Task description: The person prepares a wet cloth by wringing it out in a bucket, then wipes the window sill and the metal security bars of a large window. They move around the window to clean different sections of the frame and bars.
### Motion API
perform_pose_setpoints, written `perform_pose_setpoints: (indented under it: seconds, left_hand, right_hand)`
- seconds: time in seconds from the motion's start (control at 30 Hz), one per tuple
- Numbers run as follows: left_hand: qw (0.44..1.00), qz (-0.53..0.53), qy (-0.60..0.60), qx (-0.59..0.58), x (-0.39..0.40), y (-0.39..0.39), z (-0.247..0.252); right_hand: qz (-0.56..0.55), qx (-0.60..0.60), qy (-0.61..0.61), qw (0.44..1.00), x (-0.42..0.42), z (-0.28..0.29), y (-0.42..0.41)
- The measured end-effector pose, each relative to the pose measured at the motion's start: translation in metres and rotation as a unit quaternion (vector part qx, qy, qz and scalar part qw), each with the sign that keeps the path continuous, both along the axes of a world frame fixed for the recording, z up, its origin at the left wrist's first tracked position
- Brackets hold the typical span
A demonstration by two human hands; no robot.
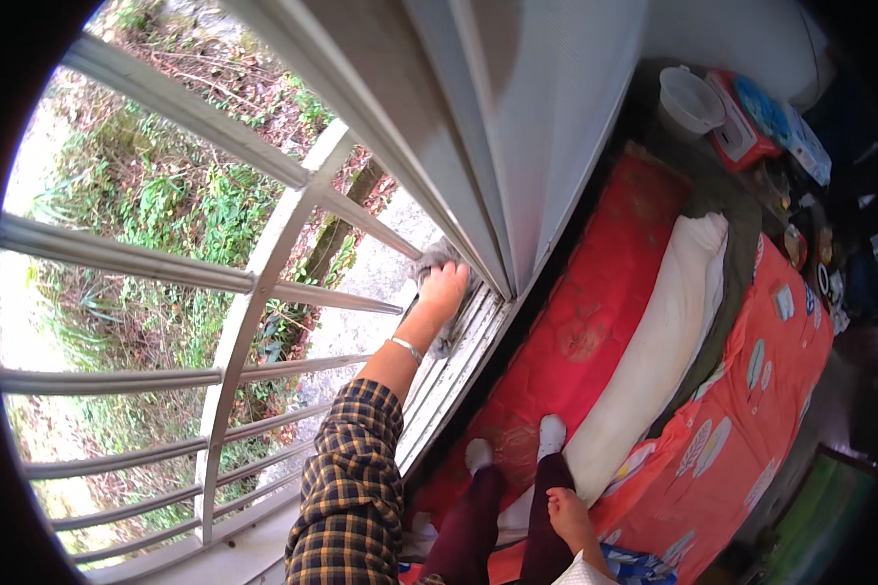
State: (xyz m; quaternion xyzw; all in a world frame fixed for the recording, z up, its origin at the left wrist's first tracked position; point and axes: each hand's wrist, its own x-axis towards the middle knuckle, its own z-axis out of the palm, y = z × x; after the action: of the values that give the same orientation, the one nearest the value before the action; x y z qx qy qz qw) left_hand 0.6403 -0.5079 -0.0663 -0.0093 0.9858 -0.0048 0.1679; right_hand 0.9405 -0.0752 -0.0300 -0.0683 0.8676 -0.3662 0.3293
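Note:
My left hand reaches out to the window frame and presses a grey cloth down at the end of the white sliding track. Part of the cloth hangs below the palm, and the fingers cover the rest. A plaid sleeve is pushed up that forearm, and a bracelet circles the wrist. By my right thigh, my right hand hovers with its fingers curled in; nothing shows in it. My feet in white socks stand on a red quilted mattress.
Metal window bars curve outward at the left, with plants beyond. The window panel rises close by my left hand. A rolled cream bedding piece and a coral patterned quilt lie right. A plastic tub and boxes stand behind.

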Motion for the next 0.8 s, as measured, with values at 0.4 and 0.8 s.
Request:
perform_pose_setpoints:
  seconds: [0.4, 0.8]
  left_hand:
    - [0.837, 0.324, 0.152, 0.414, 0.211, -0.053, 0.082]
    - [0.480, 0.392, 0.322, 0.716, 0.286, 0.023, 0.355]
  right_hand:
    - [0.062, -0.055, 0.107, 0.991, -0.072, 0.088, -0.032]
    - [0.061, -0.377, -0.187, 0.905, -0.151, 0.233, -0.207]
